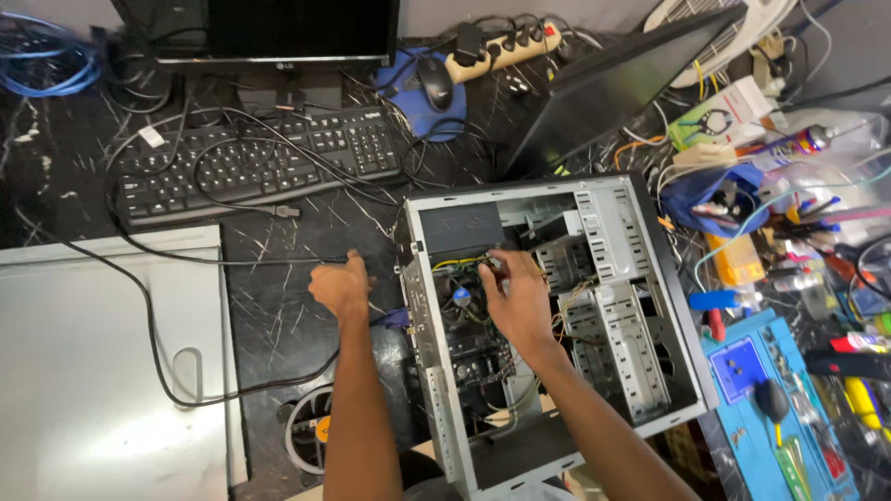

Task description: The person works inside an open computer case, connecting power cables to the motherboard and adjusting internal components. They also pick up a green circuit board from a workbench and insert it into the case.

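Our right hand is down inside the open computer case, fingers curled and pinching at the yellow and black wires near the top of the board; whether the grip has closed fully on a plug we cannot tell, since the fingertips are hidden among the cables. Just below and to the left of this hand sits the round cooler fan, and to its right the grey drive cage with a loose bundle of thin wires between them.

Our left hand lies outside the case, to the left of its rear edge, loosely closed and seemingly holding the end of a black cable that runs across the dark worktop. A blue connector sits just beside it at the case wall.

To do this well, we judge the right hand should hold a plug by its body, not by its wires, and move it straight, while the left steadies things from outside.

Farther off, beyond the left hand, are a black keyboard and a monitor; beyond the right, a cluttered blue mat with tools.
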